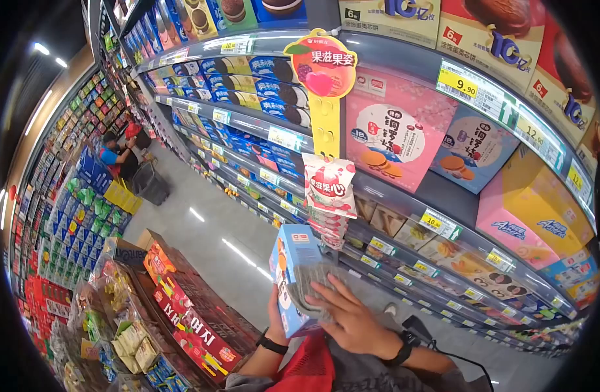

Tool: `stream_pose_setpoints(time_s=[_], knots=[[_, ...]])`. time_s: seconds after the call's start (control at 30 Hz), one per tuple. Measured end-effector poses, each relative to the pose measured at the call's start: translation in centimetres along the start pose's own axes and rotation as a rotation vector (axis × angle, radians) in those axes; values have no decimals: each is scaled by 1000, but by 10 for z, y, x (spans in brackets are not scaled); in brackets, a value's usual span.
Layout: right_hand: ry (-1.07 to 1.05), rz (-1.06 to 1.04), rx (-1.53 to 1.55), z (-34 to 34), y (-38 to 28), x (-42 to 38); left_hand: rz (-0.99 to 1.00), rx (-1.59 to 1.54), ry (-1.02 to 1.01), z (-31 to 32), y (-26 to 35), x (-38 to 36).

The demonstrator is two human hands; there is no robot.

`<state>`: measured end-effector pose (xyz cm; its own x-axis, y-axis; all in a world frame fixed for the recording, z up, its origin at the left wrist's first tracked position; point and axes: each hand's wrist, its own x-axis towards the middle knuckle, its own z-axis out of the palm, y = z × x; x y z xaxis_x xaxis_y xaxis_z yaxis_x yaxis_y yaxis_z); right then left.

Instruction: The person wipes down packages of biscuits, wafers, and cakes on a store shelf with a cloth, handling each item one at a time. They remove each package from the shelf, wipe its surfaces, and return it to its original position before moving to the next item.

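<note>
A light blue snack box [293,243] is held upright in front of my body, above the aisle floor. My left hand [274,319] grips it from the left side, the fingers partly hidden behind it. My right hand [352,321] presses a folded grey cloth [308,279] against the box's right face, its fingers laid over the cloth. On the shelf ahead, a similar blue box [466,149] stands beside a large pink box [396,130].
Packed snack shelves [437,222] curve along the right. Hanging candy bags [329,186] dangle from a yellow strip [325,127] near the box. Bins of packaged snacks [140,346] stand at lower left. Farther down the aisle, a person [110,155] is beside a dark basket [150,183].
</note>
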<state>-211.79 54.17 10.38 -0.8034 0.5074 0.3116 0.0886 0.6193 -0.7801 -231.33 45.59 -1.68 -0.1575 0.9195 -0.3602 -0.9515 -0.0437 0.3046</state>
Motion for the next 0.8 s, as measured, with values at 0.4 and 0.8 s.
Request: stream_pose_setpoints(time_s=[0.4,0.8], knots=[[114,-95,-316,48,36,-7,33,-121,139,-19,-38,-18],[-98,581,65,-32,32,-38,53,-340,219,-33,-33,1]])
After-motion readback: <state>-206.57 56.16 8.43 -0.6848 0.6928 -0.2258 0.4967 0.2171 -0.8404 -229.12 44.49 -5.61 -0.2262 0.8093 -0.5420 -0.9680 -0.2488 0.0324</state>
